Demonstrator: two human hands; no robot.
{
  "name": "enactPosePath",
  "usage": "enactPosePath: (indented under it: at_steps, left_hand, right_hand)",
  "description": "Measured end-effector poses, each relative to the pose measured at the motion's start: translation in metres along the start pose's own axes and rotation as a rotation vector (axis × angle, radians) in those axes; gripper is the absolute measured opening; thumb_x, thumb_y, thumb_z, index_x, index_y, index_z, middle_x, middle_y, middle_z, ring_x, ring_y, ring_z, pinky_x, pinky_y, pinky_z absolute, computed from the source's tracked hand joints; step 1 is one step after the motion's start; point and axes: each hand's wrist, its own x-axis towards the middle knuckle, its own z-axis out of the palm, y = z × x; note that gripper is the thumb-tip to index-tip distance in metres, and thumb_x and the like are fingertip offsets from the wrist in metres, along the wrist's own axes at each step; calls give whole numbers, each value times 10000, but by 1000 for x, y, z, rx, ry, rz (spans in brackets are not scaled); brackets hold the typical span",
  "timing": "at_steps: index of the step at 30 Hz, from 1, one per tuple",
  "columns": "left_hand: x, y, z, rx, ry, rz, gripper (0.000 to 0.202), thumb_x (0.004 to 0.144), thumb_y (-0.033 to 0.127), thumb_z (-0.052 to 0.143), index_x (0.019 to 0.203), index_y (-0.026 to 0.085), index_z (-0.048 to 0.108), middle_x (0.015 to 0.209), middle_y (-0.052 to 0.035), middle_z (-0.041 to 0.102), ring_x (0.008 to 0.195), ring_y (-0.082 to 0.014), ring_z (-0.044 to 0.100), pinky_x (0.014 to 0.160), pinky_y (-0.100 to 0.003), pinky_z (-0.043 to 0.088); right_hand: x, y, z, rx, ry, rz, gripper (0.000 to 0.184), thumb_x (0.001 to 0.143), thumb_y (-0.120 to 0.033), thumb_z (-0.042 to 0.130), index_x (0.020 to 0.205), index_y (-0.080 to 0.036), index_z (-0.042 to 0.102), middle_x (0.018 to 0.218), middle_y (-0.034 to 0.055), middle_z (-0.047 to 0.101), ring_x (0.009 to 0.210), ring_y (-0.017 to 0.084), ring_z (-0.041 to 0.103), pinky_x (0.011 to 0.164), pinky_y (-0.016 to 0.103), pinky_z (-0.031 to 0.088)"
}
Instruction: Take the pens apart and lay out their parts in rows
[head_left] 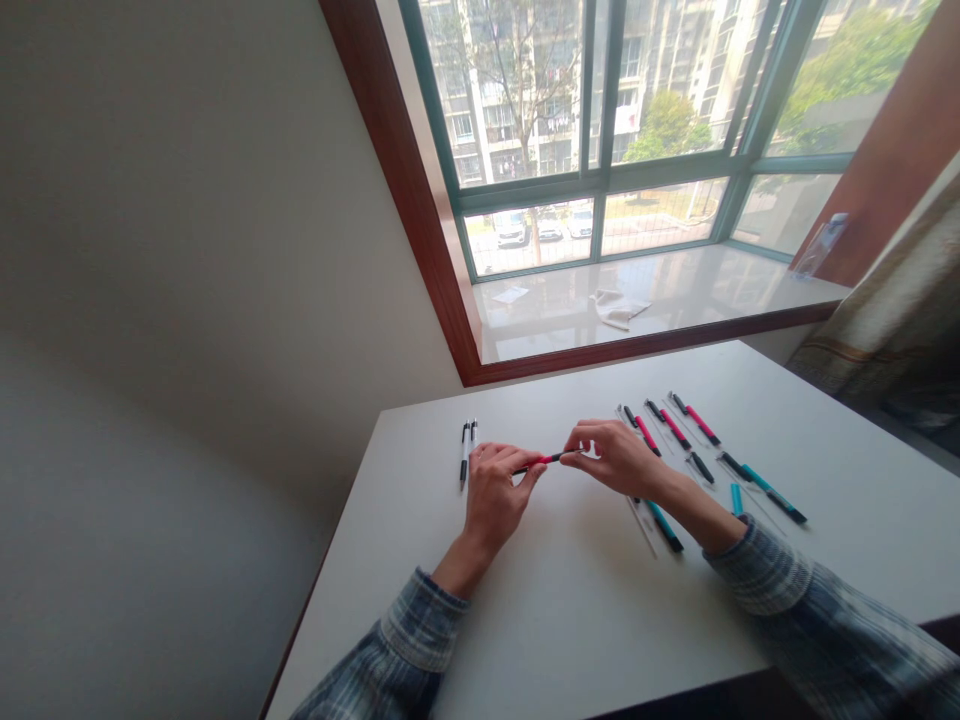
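A pink-and-black pen [541, 461] is held level between my two hands over the white table. My left hand [495, 492] closes on its pink part with thumb and fingers. At the black end, my right hand [613, 455] pinches it; the fingers partly hide that end. Two black-and-white pens [463, 458] lie just beyond my left hand. Past my right hand lie pink pen barrels [678, 430] with black parts and thin clear rods beside them. A loose black pen part [701, 467] and teal pen barrels [778, 494] are nearer my right sleeve, which covers some of them.
The white table [390, 560] meets the wall at left. Behind it, a windowsill [555, 320] carries a pale cloth [621, 308] and a clear bottle [821, 248]. A curtain [870, 290] hangs at right. One dark object [705, 698] sits at the near edge.
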Motion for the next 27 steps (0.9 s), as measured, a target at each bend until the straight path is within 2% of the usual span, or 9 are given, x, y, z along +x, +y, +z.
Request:
enactPosePath:
  at_steps: [2, 5, 8, 11, 14, 20, 25, 27]
  left_hand:
    - [1, 1, -1, 4, 75, -22, 147, 922, 382, 687, 1021, 319, 777, 1056, -27, 780, 1053, -288, 619, 1044, -506, 367]
    - [4, 0, -4, -10, 222, -66, 419, 896, 402, 717, 1301, 315, 654, 1324, -62, 671, 1241, -312, 539, 1102, -507, 351]
    - [6, -7, -6, -93, 306, -161, 514, 908, 402, 693, 1393, 278, 575, 1351, -98, 622, 1256, -305, 531, 1097, -484, 388]
    - [6, -13, -6, -187, 276, -255, 439, 924, 396, 660, 1343, 271, 622, 1219, -85, 668, 1153, -281, 588, 1049, -463, 440]
    - [6, -15, -3, -245, 229, -276, 380, 910, 394, 673, 1268, 269, 689, 1133, -64, 711, 1141, -274, 600, 1063, -471, 432]
    - [8, -13, -5, -575, 145, -345, 477, 887, 370, 691, 1350, 259, 652, 1036, -38, 725, 1024, -216, 667, 1041, -442, 479]
    - [9, -6, -10, -515, 218, -335, 443, 887, 342, 679, 1324, 271, 668, 1081, -46, 719, 1038, -216, 647, 1046, -447, 461]
    - [9, -3, -10, -472, 209, -317, 458, 884, 314, 674, 1339, 275, 652, 1088, -47, 723, 1044, -220, 644, 1047, -455, 456]
  right_hand:
    - [0, -2, -1, 12, 48, 14, 256, 940, -439, 671, 829, -214, 721, 774, 18, 674, 665, 145, 585, 647, 273, 421]
    - [1, -3, -2, 35, 167, 67, 267, 949, -441, 653, 826, -209, 702, 794, 22, 677, 658, 146, 593, 649, 279, 449]
    - [1, -3, -3, 44, 263, 112, 281, 950, -448, 645, 816, -205, 690, 802, 30, 682, 648, 152, 598, 649, 291, 473]
    - [0, -3, -3, 50, 288, 120, 286, 951, -456, 637, 817, -208, 688, 808, 40, 689, 661, 165, 612, 651, 303, 487]
    - [0, -2, -1, 66, 287, 125, 276, 949, -456, 639, 825, -214, 686, 825, 40, 698, 678, 170, 624, 660, 311, 499]
    - [-1, -1, 8, 125, 251, 150, 284, 940, -457, 642, 801, -214, 693, 801, 37, 694, 678, 170, 617, 666, 313, 510]
    - [-2, -4, 8, 92, 194, 131, 206, 923, -399, 673, 816, -226, 705, 826, 23, 710, 724, 173, 620, 708, 312, 490]
    - [-2, -5, 8, 71, 176, 129, 184, 913, -385, 687, 822, -227, 711, 828, 20, 709, 720, 169, 613, 704, 308, 478]
